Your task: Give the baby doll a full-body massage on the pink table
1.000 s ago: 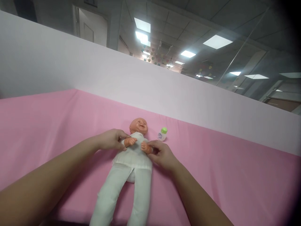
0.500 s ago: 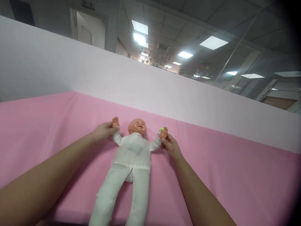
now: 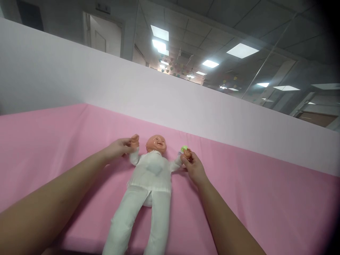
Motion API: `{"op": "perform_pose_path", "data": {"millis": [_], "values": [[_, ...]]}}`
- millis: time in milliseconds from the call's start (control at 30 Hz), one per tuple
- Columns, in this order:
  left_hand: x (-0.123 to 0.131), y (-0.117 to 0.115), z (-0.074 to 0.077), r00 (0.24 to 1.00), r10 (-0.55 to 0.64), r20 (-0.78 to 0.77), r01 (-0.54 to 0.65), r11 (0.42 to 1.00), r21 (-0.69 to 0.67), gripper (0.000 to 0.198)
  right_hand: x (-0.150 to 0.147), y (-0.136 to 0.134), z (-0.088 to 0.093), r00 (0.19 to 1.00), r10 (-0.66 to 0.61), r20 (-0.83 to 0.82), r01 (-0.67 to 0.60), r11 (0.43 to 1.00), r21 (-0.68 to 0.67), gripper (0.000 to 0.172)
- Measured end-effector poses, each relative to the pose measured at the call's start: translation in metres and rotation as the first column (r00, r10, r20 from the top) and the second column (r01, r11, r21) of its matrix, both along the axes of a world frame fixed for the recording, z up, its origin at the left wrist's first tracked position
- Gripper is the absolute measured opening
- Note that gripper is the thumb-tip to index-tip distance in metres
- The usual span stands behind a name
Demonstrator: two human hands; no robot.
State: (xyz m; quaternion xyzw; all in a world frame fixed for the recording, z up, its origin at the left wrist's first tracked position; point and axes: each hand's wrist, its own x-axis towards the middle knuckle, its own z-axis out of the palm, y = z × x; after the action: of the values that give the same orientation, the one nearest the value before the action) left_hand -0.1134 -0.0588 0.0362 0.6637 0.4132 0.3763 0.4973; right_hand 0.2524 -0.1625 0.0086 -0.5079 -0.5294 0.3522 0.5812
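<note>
A baby doll (image 3: 151,173) in white cloth lies on its back on a pink padded surface (image 3: 233,177), its head toward the far wall and its legs toward me. My left hand (image 3: 120,148) is closed around the doll's wrist on the left, with the little plastic hand (image 3: 135,140) sticking up above my fingers. On the other side my right hand (image 3: 194,167) pinches the doll's other wrist between thumb and fingers. Beside that wrist shows a small bright green round thing (image 3: 184,148), partly hidden by the doll's hand.
A low white wall (image 3: 148,92) runs behind the pink surface, with a glass pane (image 3: 191,42) above it. Ceiling lights and a white door (image 3: 105,37) show beyond. The surface's front edge lies near the bottom of the view.
The doll's left-side arm has bent inward toward its head with my left hand. The other doll hand has tipped lower and outward in my right hand. The view has shifted slightly.
</note>
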Motion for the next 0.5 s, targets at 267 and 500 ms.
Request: {"op": "perform_pose_path", "data": {"millis": [267, 500], "values": [[0.027, -0.039, 0.014, 0.812, -0.352, -0.465, 0.480, 0.856, 0.191, 0.042, -0.045, -0.030, 0.013, 0.721, 0.212, 0.659, -0.407, 0.900, 0.156, 0.042], [0.030, -0.033, 0.006, 0.860, -0.303, -0.411, 0.396, 0.904, 0.161, 0.039, -0.043, -0.028, 0.013, 0.793, 0.238, 0.561, -0.362, 0.925, 0.118, 0.036]]}}
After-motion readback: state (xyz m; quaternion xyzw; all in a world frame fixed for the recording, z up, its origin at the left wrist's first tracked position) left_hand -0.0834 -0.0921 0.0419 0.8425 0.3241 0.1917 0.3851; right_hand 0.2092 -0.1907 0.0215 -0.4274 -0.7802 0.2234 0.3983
